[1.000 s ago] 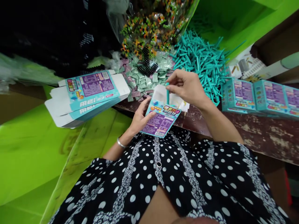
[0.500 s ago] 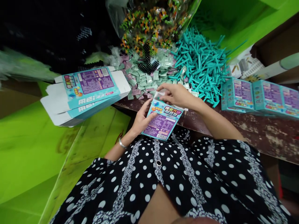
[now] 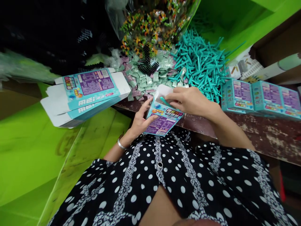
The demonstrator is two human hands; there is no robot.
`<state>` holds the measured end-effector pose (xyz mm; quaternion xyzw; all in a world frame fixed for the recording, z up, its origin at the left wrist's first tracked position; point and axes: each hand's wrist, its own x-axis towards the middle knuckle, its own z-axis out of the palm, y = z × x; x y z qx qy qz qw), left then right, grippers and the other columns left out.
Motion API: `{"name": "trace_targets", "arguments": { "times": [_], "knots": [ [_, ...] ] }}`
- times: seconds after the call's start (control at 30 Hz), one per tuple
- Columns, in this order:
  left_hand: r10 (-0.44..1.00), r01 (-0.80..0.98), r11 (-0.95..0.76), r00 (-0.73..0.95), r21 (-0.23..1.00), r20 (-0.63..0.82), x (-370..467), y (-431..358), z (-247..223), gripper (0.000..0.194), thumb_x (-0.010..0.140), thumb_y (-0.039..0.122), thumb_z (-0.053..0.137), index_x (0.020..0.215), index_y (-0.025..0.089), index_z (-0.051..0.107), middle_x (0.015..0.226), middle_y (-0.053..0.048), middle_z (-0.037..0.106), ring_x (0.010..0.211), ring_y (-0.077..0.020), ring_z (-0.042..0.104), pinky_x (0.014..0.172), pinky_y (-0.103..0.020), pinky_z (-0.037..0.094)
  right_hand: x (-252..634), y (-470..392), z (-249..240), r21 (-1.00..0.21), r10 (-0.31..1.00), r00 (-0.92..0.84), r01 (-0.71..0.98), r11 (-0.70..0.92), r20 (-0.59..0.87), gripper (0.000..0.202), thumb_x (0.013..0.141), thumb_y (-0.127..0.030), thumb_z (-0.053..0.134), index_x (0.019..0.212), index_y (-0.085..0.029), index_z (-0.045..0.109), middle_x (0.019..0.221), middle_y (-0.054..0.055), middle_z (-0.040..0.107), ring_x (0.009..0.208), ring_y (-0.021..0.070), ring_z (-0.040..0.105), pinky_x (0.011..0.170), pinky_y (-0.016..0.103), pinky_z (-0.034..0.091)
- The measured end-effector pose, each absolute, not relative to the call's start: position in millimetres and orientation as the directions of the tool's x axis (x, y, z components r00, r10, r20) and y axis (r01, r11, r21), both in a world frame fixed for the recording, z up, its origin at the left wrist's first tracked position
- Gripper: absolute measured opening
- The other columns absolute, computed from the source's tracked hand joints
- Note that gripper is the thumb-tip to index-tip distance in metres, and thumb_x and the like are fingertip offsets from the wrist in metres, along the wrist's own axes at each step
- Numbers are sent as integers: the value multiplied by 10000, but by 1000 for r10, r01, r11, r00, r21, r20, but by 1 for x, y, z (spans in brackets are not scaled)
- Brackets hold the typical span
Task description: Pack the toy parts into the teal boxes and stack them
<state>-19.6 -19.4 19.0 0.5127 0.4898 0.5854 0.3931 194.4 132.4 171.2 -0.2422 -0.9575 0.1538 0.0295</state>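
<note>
My left hand (image 3: 142,117) is closed on the left side of a blue and purple printed cardboard box (image 3: 162,122), thumb across its front. The box is tilted, its top open and a white flap (image 3: 164,90) standing up. My right hand (image 3: 185,99) is at the opening, fingers bent around a small teal plastic stick (image 3: 164,101); one end of it shows at the mouth of the box, the rest is hidden by my fingers. What lies inside the box cannot be seen.
Behind the box lie small green and pink sachets (image 3: 155,77), a black perforated piece (image 3: 148,67) and a heap of teal sticks (image 3: 199,62). A clear bag of coloured bits (image 3: 150,28) stands behind. Flattened boxes (image 3: 94,86) are stacked left; filled-out boxes (image 3: 265,94) stand right.
My right hand has shifted slightly right and down, its fingers now bent in over the opening. The teal stick's end and the upright white flap now show more plainly. My left hand keeps its hold.
</note>
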Motion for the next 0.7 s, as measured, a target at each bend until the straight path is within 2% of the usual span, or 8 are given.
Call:
{"name": "trace_targets", "arguments": {
  "times": [0.1,0.17,0.3,0.47,0.57,0.7],
  "knots": [
    [961,45,-225,-154,973,229,-20,-19,20,780,963,508,877,1663,341,575,1343,-94,782,1162,-321,773,1133,-569,630,189,132,167,-279,486,-874,466,840,2,209,1028,-262,606,1055,-255,813,963,48,705,805,183,571,714,331,328],
    [960,55,-225,-156,973,231,-21,-18,20,774,971,501,869,1669,345,572,1362,-98,777,1181,-325,768,1146,-576,622,187,136,169,-302,493,-870,463,833,27,204,1022,-268,608,997,-237,809,982,60,709,828,192,587,728,336,350],
    [966,62,-212,-141,975,219,-23,-17,17,775,981,496,858,1683,353,562,1326,-98,783,1166,-328,770,1145,-592,617,189,145,181,-422,485,-874,430,798,28,170,994,-265,640,962,-235,805,967,59,750,895,211,659,797,343,429],
    [956,65,-235,-164,970,243,-24,-17,16,773,982,503,858,1680,350,565,1297,-91,790,1140,-319,779,1108,-561,641,191,145,186,-528,562,-827,488,695,-23,154,980,-269,641,1044,-238,777,842,25,758,839,207,697,788,335,487],
    [953,67,-240,-172,968,249,-25,-17,16,775,991,506,850,1690,352,552,1266,-85,797,1109,-308,784,1079,-552,659,189,143,181,-572,610,-792,485,661,33,97,957,-296,685,996,-239,753,882,36,764,855,221,709,767,348,507],
    [962,87,-216,-151,972,227,-25,-18,16,771,993,516,841,1690,349,555,1346,-99,792,1184,-330,785,1144,-586,641,184,143,180,-677,686,-725,474,564,64,124,942,-352,724,990,-239,735,925,49,741,864,233,719,738,358,528]
  ]
}}
